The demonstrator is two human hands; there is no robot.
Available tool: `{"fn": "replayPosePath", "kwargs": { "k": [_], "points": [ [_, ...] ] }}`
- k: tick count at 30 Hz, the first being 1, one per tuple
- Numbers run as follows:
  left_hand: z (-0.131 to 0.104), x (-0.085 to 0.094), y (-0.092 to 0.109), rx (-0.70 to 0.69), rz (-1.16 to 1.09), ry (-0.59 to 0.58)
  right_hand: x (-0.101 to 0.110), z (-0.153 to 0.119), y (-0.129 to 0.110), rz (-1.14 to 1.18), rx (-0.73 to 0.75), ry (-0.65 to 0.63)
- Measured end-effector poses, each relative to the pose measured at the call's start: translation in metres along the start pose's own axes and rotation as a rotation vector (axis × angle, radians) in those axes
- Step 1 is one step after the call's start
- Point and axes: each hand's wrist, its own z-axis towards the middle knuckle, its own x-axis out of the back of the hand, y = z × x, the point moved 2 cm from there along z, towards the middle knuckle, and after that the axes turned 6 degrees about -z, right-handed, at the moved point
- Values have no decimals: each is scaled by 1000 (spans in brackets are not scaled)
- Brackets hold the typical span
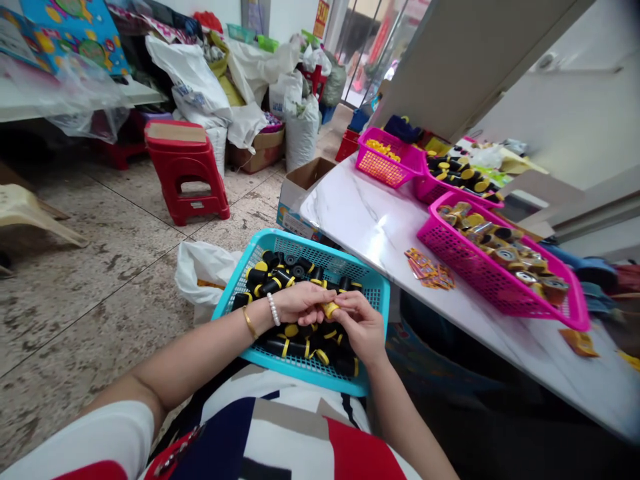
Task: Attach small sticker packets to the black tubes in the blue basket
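Over a turquoise plastic basket (300,377) on my lap, my two hands meet around a small yellow cap (330,309). My left hand (303,301) comes from the left, wearing a pearl bracelet, with its fingers closed at the cap's left side. From the right, my right hand (361,325) pinches the cap between thumb and fingers. Whether a black part is joined to the cap is hidden by the fingers. Below them, the basket holds many black cylinders (273,285) with yellow caps or rims, lying in all directions.
A white marbled table (345,207) stands at my right. It bears a pink basket of wrapped pieces (505,267), another of yellow parts (385,170), and a pile of orange packets (430,270). A red stool (187,167) and an open carton (305,190) stand ahead.
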Motion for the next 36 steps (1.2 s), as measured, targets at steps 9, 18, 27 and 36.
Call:
{"fn": "replayPosePath", "kwargs": {
  "k": [9, 18, 27, 36],
  "points": [
    [0, 0, -1, -11, 8, 34, -1, -3, 10, 44, -20, 66],
    [1, 2, -3, -30, 46, 65, 2, -4, 8, -34, 0, 51],
    [2, 2, -4, -35, 6, 58, 2, -7, 8, -29, 27, 97],
    [0, 0, -2, -2, 6, 58, 4, -10, 10, -45, 61, 113]
  ]
}}
